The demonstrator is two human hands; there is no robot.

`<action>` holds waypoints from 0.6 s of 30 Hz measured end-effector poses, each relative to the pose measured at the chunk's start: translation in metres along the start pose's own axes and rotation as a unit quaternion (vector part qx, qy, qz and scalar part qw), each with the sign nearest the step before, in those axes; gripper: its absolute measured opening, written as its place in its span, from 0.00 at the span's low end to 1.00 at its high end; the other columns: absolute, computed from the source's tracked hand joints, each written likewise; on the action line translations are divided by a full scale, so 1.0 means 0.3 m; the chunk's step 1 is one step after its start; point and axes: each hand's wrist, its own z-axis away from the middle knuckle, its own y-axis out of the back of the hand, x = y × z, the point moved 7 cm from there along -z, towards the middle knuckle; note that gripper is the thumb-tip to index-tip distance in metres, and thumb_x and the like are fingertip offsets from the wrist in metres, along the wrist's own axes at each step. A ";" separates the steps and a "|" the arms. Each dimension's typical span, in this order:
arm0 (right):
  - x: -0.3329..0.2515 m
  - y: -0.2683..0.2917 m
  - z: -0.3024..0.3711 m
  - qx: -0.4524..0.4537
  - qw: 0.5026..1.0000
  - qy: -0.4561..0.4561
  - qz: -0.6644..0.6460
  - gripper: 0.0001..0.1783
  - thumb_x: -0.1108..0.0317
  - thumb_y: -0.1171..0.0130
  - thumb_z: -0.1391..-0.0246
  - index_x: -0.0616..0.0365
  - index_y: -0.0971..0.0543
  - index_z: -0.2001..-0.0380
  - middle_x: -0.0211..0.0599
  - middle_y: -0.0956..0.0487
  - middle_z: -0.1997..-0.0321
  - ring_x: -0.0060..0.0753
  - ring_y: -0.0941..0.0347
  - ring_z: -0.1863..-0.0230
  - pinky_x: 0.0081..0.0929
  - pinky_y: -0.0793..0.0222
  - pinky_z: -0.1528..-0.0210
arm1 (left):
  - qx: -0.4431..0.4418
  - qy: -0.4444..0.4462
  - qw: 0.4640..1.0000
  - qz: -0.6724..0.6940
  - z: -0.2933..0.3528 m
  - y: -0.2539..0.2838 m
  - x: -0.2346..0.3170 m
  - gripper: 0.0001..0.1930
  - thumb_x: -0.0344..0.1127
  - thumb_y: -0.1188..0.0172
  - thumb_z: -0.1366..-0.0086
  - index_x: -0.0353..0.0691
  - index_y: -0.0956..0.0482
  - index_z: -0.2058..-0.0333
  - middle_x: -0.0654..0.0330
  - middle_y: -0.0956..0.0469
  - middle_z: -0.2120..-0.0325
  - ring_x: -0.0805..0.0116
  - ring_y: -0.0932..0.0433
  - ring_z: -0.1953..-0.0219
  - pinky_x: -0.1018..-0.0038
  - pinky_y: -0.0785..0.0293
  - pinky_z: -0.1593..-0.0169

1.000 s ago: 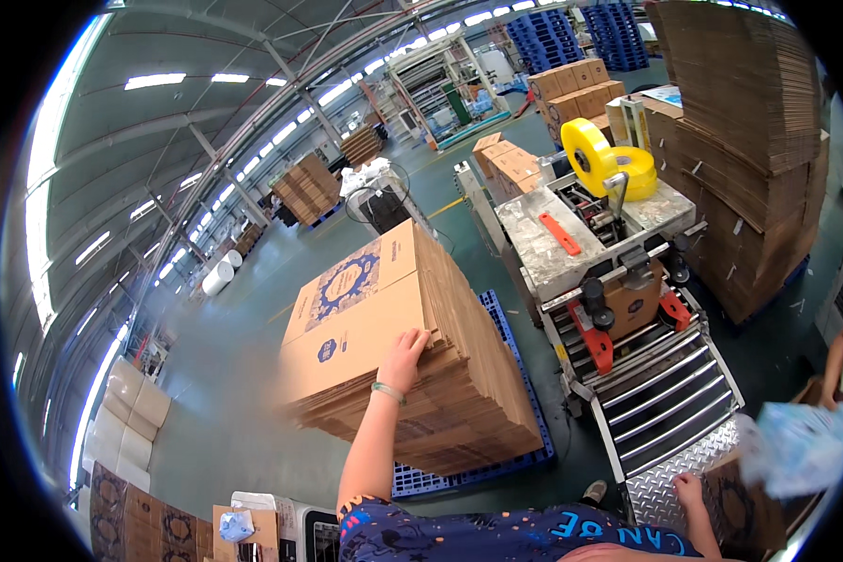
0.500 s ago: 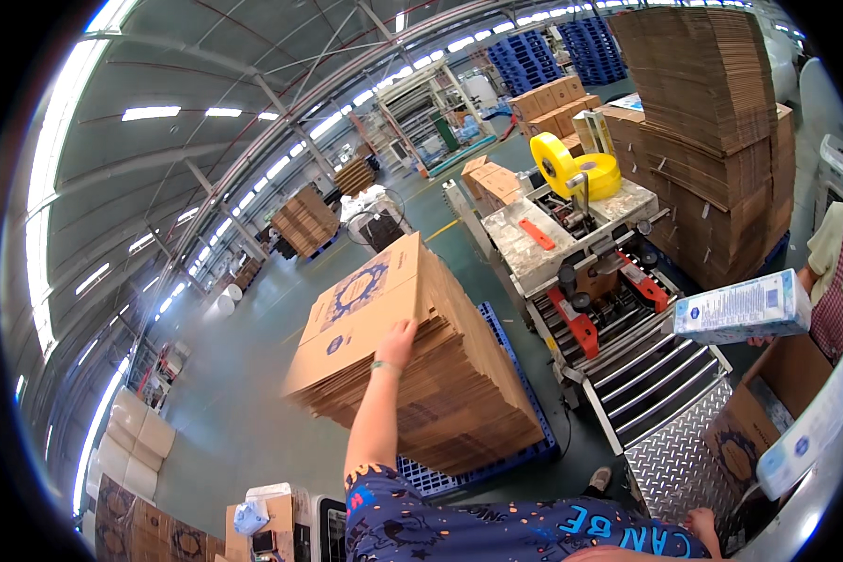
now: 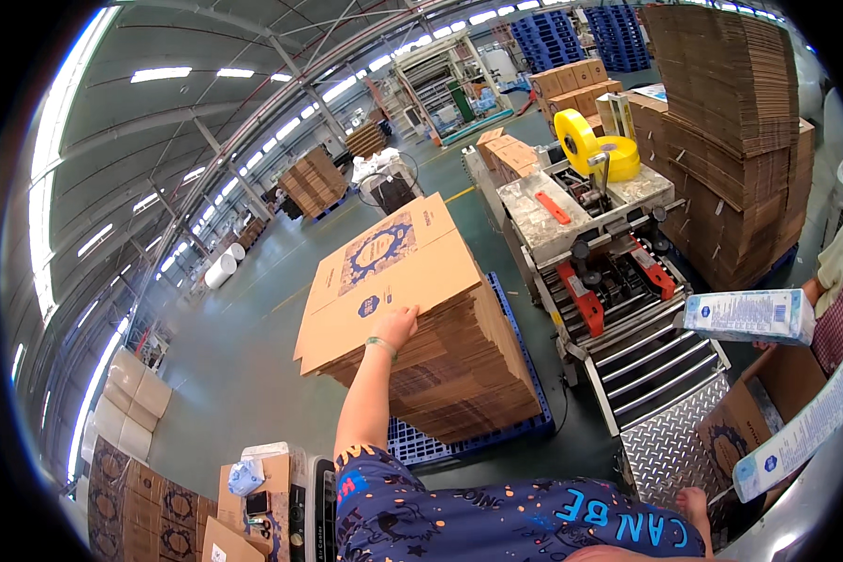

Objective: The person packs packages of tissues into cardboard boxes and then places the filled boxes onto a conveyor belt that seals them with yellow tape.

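My left hand [image 3: 398,327] reaches forward and grips the near edge of the top flattened cardboard box [image 3: 370,304], its fingers on the printed face. That box lies on a tall stack of flattened boxes [image 3: 468,375], which stands on a blue plastic pallet [image 3: 431,444]. My right hand [image 3: 693,504] is low at the right, beside a diamond-plate metal surface [image 3: 670,445] and near an open cardboard box [image 3: 735,426]. Its fingers are too small and partly hidden to read.
A carton-taping machine [image 3: 585,215] with yellow tape rolls [image 3: 618,157] and a roller bed [image 3: 660,365] stands right of the stack. A co-worker's hand [image 3: 763,345] holds a blue-white pack [image 3: 751,316]; another long pack [image 3: 801,421] is nearer. Taller cardboard stacks [image 3: 721,84] rise behind.
The view has shifted, so the stack and machine appear higher and farther right. My left hand keeps hold of the top flattened box's near edge. The nearer long pack has moved slightly left.
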 end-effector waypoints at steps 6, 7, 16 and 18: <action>0.096 0.043 -0.084 0.013 0.999 0.034 0.038 0.06 0.73 0.42 0.44 0.66 0.22 0.66 0.42 0.22 0.74 0.37 0.23 0.74 0.32 0.24 0.71 | 0.204 0.047 0.978 0.000 -0.204 0.148 0.057 0.06 0.32 0.39 0.42 0.44 0.24 0.65 0.52 0.19 0.68 0.52 0.18 0.66 0.58 0.21 0.63; 0.070 -0.040 -0.055 0.005 0.999 0.017 0.049 0.06 0.73 0.42 0.43 0.66 0.22 0.66 0.41 0.21 0.73 0.36 0.23 0.74 0.31 0.24 0.71 | 0.193 0.109 0.974 -0.039 -0.172 0.151 -0.043 0.05 0.32 0.38 0.42 0.44 0.24 0.67 0.53 0.19 0.69 0.53 0.18 0.66 0.58 0.22 0.64; -0.396 -0.307 0.202 0.130 0.939 0.234 0.217 0.12 0.69 0.39 0.44 0.66 0.20 0.60 0.39 0.18 0.65 0.34 0.22 0.66 0.28 0.24 0.62 | 0.532 -0.168 0.828 -0.060 -0.357 1.060 0.648 0.23 0.54 0.31 0.43 0.47 0.33 0.80 0.65 0.34 0.83 0.66 0.31 0.78 0.70 0.36 0.73; -0.672 -0.460 0.448 0.134 0.930 0.268 0.211 0.25 0.65 0.36 0.46 0.64 0.25 0.47 0.47 0.22 0.49 0.44 0.25 0.48 0.34 0.30 0.46 | 0.570 -0.252 0.781 -0.052 -0.310 1.153 0.833 0.29 0.63 0.38 0.41 0.47 0.38 0.83 0.65 0.40 0.85 0.67 0.34 0.81 0.71 0.42 0.76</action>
